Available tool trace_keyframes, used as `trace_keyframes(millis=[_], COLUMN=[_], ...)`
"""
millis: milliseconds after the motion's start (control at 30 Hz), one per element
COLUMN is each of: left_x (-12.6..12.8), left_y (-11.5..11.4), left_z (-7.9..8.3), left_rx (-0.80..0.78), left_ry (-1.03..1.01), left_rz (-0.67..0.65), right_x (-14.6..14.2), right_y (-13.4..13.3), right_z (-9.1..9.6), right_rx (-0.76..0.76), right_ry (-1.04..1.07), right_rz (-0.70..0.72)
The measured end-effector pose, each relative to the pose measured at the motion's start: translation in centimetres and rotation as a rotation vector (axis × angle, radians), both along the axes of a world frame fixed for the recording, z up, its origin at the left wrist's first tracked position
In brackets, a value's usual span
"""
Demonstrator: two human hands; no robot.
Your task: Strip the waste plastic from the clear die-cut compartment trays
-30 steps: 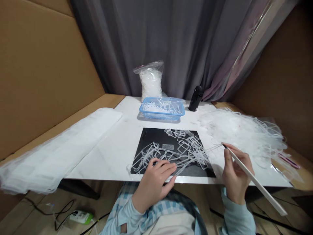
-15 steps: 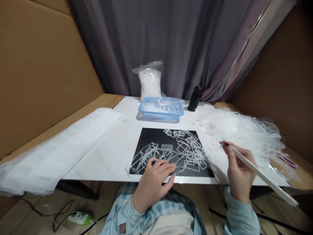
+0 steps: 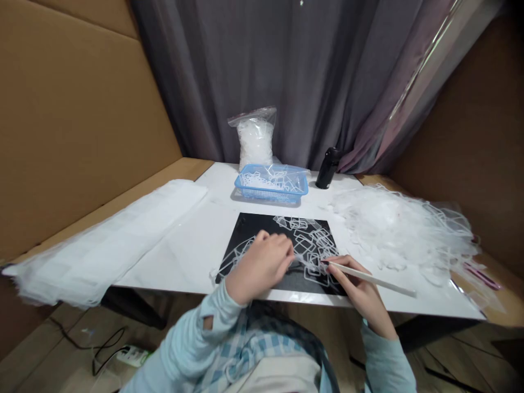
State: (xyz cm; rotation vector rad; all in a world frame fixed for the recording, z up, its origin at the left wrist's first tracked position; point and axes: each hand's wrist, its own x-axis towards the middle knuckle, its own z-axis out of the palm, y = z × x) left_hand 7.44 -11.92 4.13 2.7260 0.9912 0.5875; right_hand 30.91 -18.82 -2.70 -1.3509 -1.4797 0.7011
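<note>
My left hand (image 3: 264, 265) is closed over the black mat (image 3: 233, 234), its fingers curled. A thin, translucent plastic strip (image 3: 301, 258) extends from its fingertips toward the right; its far end is blurred. In my right hand (image 3: 360, 286) is a slim white stick-like tool (image 3: 380, 279) with a dark tip, held like a pen. That tip is over the right side of the mat, among clear plastic rectangular frames (image 3: 315, 240). More of these frames lie at the mat's left, partly hidden by my left hand.
A blue basket (image 3: 270, 191) holding clear frames stands behind the mat, with a filled zip bag (image 3: 256, 141) behind it. A black bottle (image 3: 327, 168) is to its right. White plastic piles lie left (image 3: 123, 234) and right (image 3: 401, 229). Cardboard walls (image 3: 82, 98) flank the table.
My right hand has moved left with the tool, from beside the right pile to over the mat. My left hand has risen slightly, and its fingers have closed.
</note>
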Motion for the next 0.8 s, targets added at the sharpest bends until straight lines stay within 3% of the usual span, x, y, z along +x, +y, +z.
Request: trace_keyframes(millis=[200, 367, 533, 800], left_x=[-2.0, -2.3, -2.2, -2.0], left_y=[5.5, 7.2, 7.2, 8.7], left_z=[8.9, 15.6, 20.6, 27.0], left_rx=[-0.265, -0.363, -0.327, -0.201], left_ry=[-0.366, -0.420, -0.381, -0.345], left_rz=[-0.106, -0.145, -0.046, 0.043], right_x=[0.1, 0.3, 0.5, 0.8], right_y=[-0.1, -0.1, 0.1, 0.3], right_z=[-0.2, -0.3, -0.6, -1.2], right_rx=[-0.020, 0.034, 0.052, 0.101], right_ry=[0.047, 0.019, 0.031, 0.042], right_rz=[0.085, 0.020, 0.049, 0.081])
